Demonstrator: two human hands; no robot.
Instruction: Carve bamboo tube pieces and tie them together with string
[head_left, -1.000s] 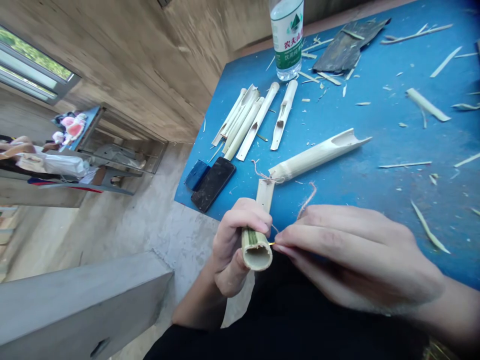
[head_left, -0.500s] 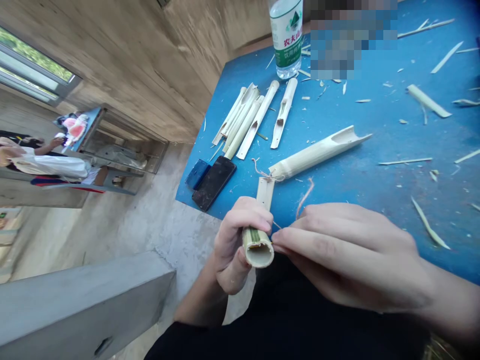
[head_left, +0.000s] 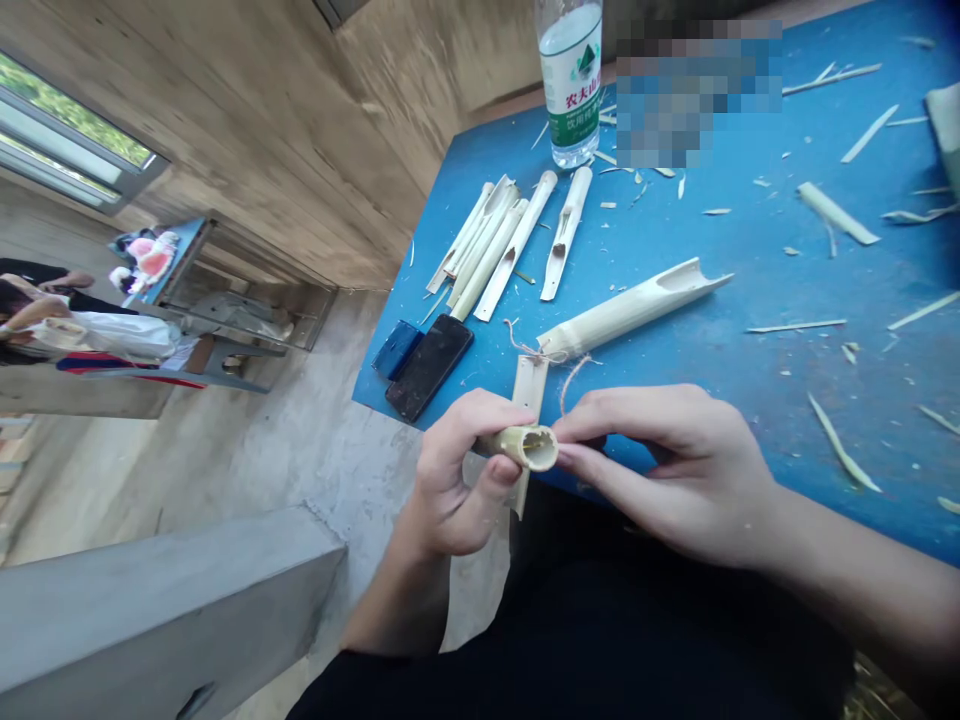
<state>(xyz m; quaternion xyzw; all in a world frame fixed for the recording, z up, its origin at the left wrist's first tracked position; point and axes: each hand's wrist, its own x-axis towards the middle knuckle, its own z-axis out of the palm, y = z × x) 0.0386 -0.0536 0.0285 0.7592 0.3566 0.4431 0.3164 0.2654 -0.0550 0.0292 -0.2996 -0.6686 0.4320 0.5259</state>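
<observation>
1. Bamboo tube (head_left: 525, 447) gripped in curled left hand (head_left: 457, 475) at edge of blue table (head_left: 750, 270).
2. Right hand (head_left: 660, 470) half closed, fingertips (head_left: 564, 452) touching tube's open end.
3. Twine (head_left: 574, 370) tied round longer bamboo tube (head_left: 630, 310), just beside hands.

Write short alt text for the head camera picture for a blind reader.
A person's left hand holds a short bamboo tube while the right hand touches its end, above a blue table scattered with bamboo shavings. Cut bamboo pieces, a phone and a water bottle are on the table.
</observation>
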